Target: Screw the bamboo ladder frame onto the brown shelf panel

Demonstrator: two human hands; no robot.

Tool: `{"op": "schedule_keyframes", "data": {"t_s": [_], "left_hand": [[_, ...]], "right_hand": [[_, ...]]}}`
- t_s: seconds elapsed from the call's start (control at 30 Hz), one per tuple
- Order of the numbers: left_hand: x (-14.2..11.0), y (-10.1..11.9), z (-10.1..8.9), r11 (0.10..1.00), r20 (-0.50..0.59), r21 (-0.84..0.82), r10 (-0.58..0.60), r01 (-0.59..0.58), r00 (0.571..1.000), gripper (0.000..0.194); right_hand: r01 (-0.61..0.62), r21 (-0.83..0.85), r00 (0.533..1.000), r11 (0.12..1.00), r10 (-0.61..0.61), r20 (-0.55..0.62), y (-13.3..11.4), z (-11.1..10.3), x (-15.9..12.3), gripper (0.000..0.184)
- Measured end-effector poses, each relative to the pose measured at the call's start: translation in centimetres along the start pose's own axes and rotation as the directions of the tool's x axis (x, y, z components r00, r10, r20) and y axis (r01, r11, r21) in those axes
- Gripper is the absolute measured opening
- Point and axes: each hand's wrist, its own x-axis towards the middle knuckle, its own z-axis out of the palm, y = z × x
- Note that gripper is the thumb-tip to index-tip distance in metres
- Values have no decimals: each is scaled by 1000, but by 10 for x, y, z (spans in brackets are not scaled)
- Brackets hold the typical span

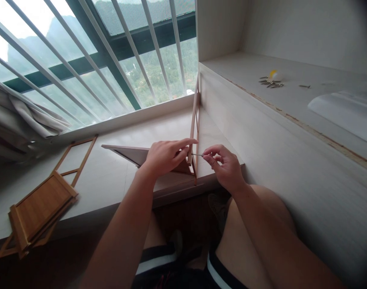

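Note:
My left hand (170,155) grips the lower end of a narrow wooden frame (192,124), index finger stretched over it and the other fingers curled. The frame leans up toward the window corner. Between the fingertips of my right hand (222,159) is a thin metal screw (197,155), pointing sideways into the wooden bar beside my left fingers. A panel (123,151) with a wooden edge slants from under my left hand toward the left. My left hand hides part of where panel and frame meet.
On the left of the pale ledge (135,132) lies a folding wooden piece (46,202) with a slatless frame. Several screws (272,83), a small yellow item (272,74) and a clear plastic sheet (345,114) rest on the right shelf. Barred windows and a curtain (23,108) stand behind.

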Motion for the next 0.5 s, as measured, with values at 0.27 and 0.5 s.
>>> {"op": "schedule_keyframes", "data": {"t_s": [0.27, 0.5], "left_hand": [[0, 1, 3, 1000, -17, -4, -16, 16, 1000, 42], [-2, 0, 6, 1000, -54, 2, -5, 5, 999, 41]], "right_hand": [[-27, 36, 999, 999, 28, -37, 2, 4, -2, 23], [-74, 87, 996, 993, 78, -39, 2, 5, -3, 27]]}}
